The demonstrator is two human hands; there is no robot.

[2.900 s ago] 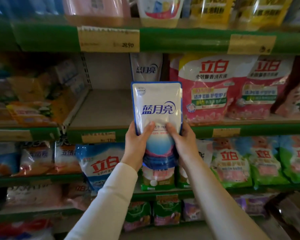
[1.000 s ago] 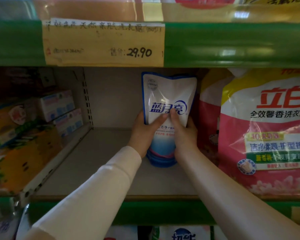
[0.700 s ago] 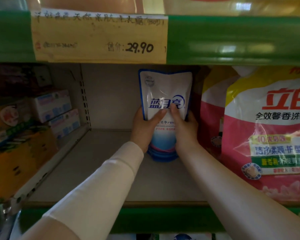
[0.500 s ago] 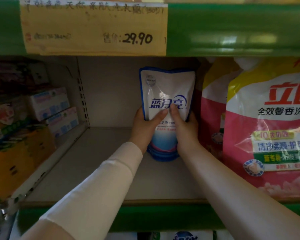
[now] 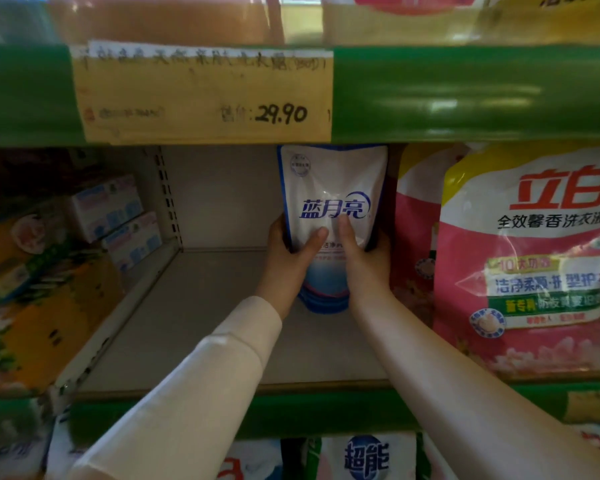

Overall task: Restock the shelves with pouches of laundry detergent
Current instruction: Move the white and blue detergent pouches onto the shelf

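Since a few seconds back the pouch [image 5: 329, 188] has gone from mid-air before the shelving to the rear of the shelf [image 5: 205, 323]. It now stands upright, long axis vertical, its foot on the board, just left of the pink pouch [image 5: 414, 216]. The left hand [image 5: 284, 268] and right hand [image 5: 366, 268] clamp its lower half from either side, thumbs across the front, both equally near. Letting go looks next, and the hands would draw straight back, away from the pouch.
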